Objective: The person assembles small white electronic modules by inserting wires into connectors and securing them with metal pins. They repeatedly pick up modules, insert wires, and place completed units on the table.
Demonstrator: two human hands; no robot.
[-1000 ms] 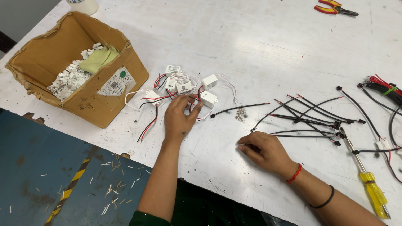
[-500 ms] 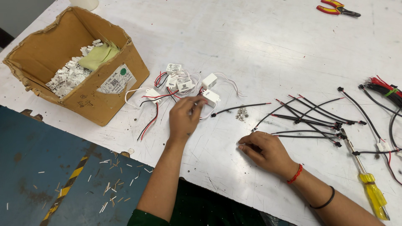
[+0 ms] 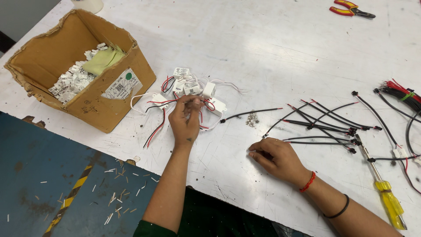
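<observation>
My left hand point(image 3: 185, 120) reaches into a cluster of small white modules with red, black and white wires point(image 3: 189, 87) on the white table point(image 3: 263, 52), its fingertips pinching one of the wires. My right hand point(image 3: 276, 157) rests on the table nearer to me, fingers curled, and whether it holds something small cannot be made out. A little pile of small metal parts point(image 3: 251, 119) lies between the hands, and a single black lead point(image 3: 250, 113) runs from the modules toward the right.
A torn cardboard box point(image 3: 79, 70) of small white parts and a yellow-green cloth stands at the left. Several black leads point(image 3: 324, 123) spread out at the right, beside a yellow-handled screwdriver point(image 3: 382, 182). Red-handled pliers point(image 3: 351, 9) lie far back. A red-black wire bundle point(image 3: 401, 94) sits at the right edge.
My left hand has slid slightly to the right among the modules and pinched a wire. My right hand has stayed in place.
</observation>
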